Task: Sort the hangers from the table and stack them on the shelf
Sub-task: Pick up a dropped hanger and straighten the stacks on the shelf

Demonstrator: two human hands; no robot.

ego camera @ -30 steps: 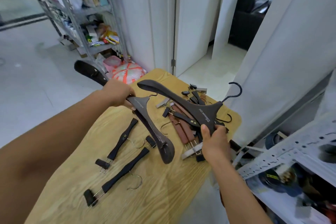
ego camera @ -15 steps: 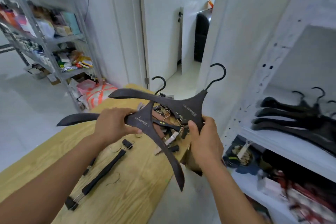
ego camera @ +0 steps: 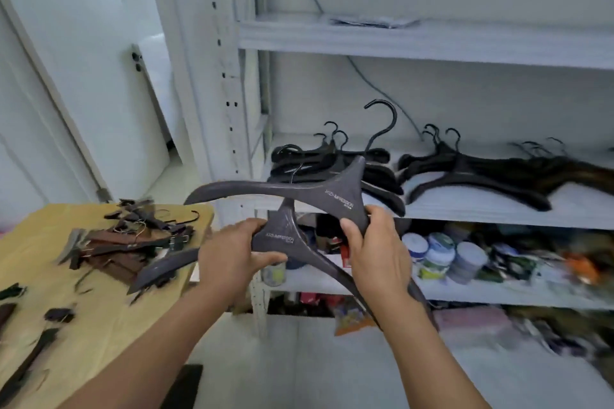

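In front of the white metal shelf, the left hand grips the lower coat hanger at its centre, thumb across the printed face. The right hand grasps the upper coat hanger at its neck. The two hangers overlap. Stacked black hangers lie on the shelf board behind. Clip hangers are piled on the wooden table at left.

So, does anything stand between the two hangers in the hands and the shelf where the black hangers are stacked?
Nothing visible does. The left hand grips the lower hanger, the right hand the upper hanger, in open air before the shelf. Only the left stack and right stack already lie on it.
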